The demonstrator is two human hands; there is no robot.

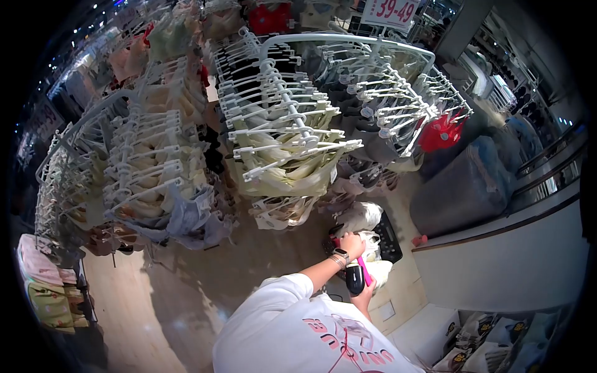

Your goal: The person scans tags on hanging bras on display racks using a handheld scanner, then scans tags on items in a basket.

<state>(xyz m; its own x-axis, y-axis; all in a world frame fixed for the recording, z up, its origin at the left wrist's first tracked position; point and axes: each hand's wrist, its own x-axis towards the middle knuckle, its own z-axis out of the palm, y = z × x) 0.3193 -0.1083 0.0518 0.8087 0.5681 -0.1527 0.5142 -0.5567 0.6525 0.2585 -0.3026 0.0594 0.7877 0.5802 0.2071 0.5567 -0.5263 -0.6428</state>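
Observation:
In the head view, my left hand [352,244], with a dark-faced watch on its wrist, is closed at the upper end of a pink-and-black handheld device [356,278]. My right hand [365,293] grips the lower end of its pink part. I cannot make out the device's exact kind, and the fingers are partly hidden. Just beyond and beneath the hands, a black slotted basket [390,239] stands on the floor. White bundled garments [362,216] lie in it, and a cream one [379,272] is beside my right hand.
Ahead, a white rack [348,38] carries many light bras on white clip hangers [292,133]. Another loaded rack [143,168] stands to the left. A red garment [441,132] hangs at right, near a large grey plastic bag [463,186]. A white partition [504,255] and packaged goods [491,336] flank the right.

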